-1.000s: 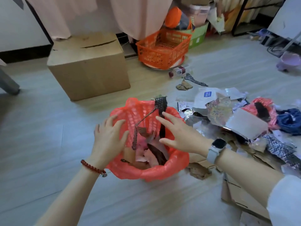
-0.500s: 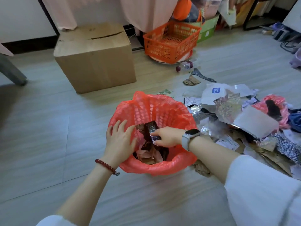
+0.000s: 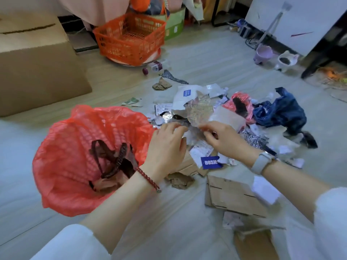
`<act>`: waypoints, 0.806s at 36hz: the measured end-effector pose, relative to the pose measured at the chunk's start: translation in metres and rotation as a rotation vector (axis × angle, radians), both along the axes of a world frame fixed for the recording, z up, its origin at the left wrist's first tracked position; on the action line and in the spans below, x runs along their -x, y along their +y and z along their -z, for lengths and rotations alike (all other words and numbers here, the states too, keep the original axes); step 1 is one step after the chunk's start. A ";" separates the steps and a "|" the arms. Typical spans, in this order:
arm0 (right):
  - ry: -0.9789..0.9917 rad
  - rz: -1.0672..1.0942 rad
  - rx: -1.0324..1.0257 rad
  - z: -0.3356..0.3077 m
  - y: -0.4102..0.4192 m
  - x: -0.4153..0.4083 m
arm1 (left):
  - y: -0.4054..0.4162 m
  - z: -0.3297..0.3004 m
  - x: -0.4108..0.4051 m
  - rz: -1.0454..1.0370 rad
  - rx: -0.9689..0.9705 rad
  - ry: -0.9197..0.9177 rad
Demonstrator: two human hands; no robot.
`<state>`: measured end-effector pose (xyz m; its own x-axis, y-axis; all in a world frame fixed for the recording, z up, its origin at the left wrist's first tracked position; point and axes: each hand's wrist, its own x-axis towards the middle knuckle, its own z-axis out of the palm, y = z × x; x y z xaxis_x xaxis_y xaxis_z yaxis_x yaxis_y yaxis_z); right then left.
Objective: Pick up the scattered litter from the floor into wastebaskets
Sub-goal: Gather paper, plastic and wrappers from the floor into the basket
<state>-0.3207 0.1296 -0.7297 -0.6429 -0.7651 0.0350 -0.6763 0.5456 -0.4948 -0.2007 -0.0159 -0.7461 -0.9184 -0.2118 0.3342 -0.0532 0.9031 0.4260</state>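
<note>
Litter pile [image 3: 221, 128]: spread on the floor [image 3: 206, 59] just right of the wastebasket; mixed paper scraps, foil, cardboard and plastic bags.
Foil sheet [image 3: 199, 111]: crumpled, silvery, standing up at the near-left part of the pile, directly above both hands.
Wastebasket [image 3: 62, 166]: lined with a red bag, tilted toward the camera, on the floor left of the pile; dark straps and brownish scraps inside.
Left hand [image 3: 167, 145]: between wastebasket rim and pile, fingers bent, tips at the lower edge of the foil sheet; grip on it blurred, cannot tell.
Right hand [image 3: 223, 137]: over the pile, fingers curled, tips meeting at the litter under the foil sheet; whether anything is pinched, cannot tell.
Blue tag [image 3: 211, 162]: white lettering, lying between the two wrists on paper scraps.
Cardboard piece [image 3: 232, 196]: flat on the floor, near edge of the pile, under the right forearm.
Dark blue bag [image 3: 281, 111]: crumpled, far-right part of the pile, beside a red bag [image 3: 239, 104].
Orange basket [image 3: 131, 38]: well beyond the pile, far side of the floor.
Cardboard box [image 3: 35, 72]: closed, far left, behind the wastebasket.
</note>
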 end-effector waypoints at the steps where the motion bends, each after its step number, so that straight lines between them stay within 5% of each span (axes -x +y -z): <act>1: -0.025 0.010 -0.061 0.010 0.019 0.000 | 0.014 0.009 0.005 0.046 -0.002 -0.020; 9: 0.012 -0.266 -0.689 0.112 0.137 -0.042 | 0.071 0.105 -0.003 0.217 -0.005 -0.344; 20: 0.278 0.149 -0.640 0.151 0.177 0.019 | 0.102 0.120 0.022 0.469 0.162 -0.400; 29: 0.122 0.365 -0.593 0.168 0.220 0.025 | 0.172 0.161 0.028 0.885 0.354 -0.523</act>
<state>-0.3457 0.3501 -0.8977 -0.8803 -0.4133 -0.2327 -0.4302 0.9024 0.0244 -0.2291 0.1562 -0.9072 -0.7445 0.6266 -0.2306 0.5776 0.7777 0.2481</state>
